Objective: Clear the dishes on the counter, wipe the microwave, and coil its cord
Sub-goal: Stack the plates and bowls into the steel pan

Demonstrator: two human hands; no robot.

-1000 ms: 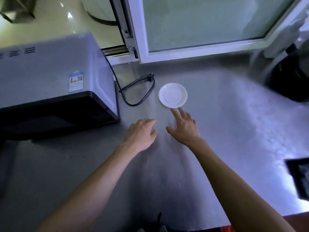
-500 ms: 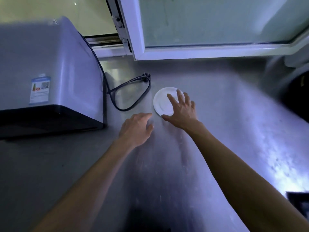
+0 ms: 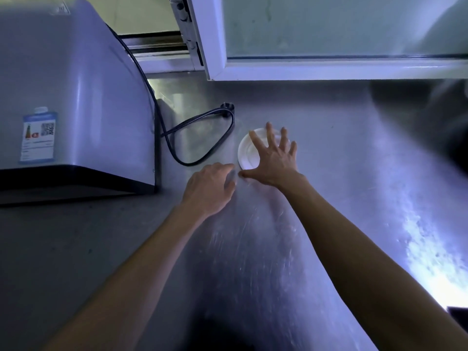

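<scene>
Cord (image 3: 202, 138) loop long axis toward window, plug far end.

Counter (image 3: 342, 153): brushed steel, scuffed and scratched, dim across most of its surface.
Light: a bright patch on the counter at its right side.
Window frame (image 3: 217, 46): white, along the counter's far edge, glazed with frosted greenish glass (image 3: 329, 24).
Sliding track (image 3: 157, 44): metal, left of the window frame.
Wall (image 3: 144, 11): pale, glossy, beyond the track.
Right of the counter's far corner: a dark blurred form, unidentifiable.
</scene>
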